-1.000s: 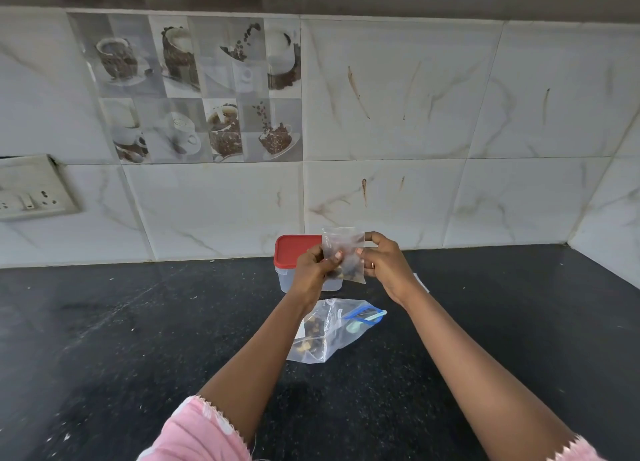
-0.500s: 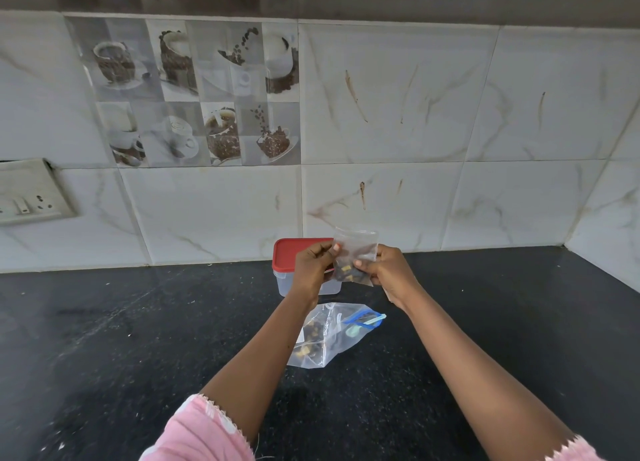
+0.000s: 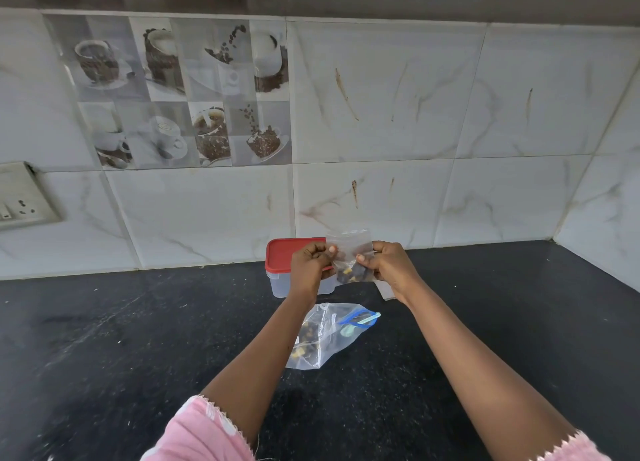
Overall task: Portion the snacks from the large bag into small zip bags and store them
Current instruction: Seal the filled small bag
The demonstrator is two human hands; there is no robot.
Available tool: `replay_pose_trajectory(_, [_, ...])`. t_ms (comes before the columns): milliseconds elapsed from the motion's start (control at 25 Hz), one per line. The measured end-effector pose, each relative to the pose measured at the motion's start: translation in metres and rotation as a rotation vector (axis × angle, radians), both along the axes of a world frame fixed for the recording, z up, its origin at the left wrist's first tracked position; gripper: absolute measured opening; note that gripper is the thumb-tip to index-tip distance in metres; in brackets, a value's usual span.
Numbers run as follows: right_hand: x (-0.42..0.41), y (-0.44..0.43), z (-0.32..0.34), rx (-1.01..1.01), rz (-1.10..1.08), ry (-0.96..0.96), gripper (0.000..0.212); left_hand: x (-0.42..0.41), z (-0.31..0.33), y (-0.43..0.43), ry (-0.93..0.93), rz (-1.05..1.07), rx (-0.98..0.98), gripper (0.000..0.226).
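Note:
A small clear zip bag with dark and yellow snack pieces at its bottom is held upright above the counter. My left hand pinches its left edge and my right hand pinches its right edge. Below my hands the large clear bag, with a blue zip strip and some snacks inside, lies flat on the black counter. A clear plastic box with a red lid stands shut behind my left hand, against the wall.
A flat pale item lies on the counter under my right wrist, mostly hidden. A switch plate is on the tiled wall at the left. The side wall closes the counter at the far right.
Both hands have slid apart along the small bag's top, and the bag now hangs more upright with the snacks settled lower.

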State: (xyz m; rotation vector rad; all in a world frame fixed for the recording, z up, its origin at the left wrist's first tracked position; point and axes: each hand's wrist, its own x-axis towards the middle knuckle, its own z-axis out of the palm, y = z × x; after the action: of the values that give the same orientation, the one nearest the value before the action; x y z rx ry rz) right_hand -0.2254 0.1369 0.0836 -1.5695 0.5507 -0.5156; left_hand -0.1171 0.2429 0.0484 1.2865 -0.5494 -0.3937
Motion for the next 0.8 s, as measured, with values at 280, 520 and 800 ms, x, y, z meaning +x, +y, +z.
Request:
replay_pose_trajectory(280, [-0.003,-0.004,-0.004,-0.037,0.1,0.039,0.017,-0.003,0.001,-0.007,-0.07,-0.056,-0.044,0.008])
replay_pose_trajectory(520, [-0.007,0.0,-0.004,0.013,-0.031,-0.137,0.007,-0.008,-0.002,-0.009,-0.107,-0.093,0.008,0.009])
replay_pose_trajectory(800, [-0.011,0.003,-0.007,0.058,-0.037,-0.168,0.008,-0.013,0.001,-0.007,-0.078,-0.12,-0.011,0.007])
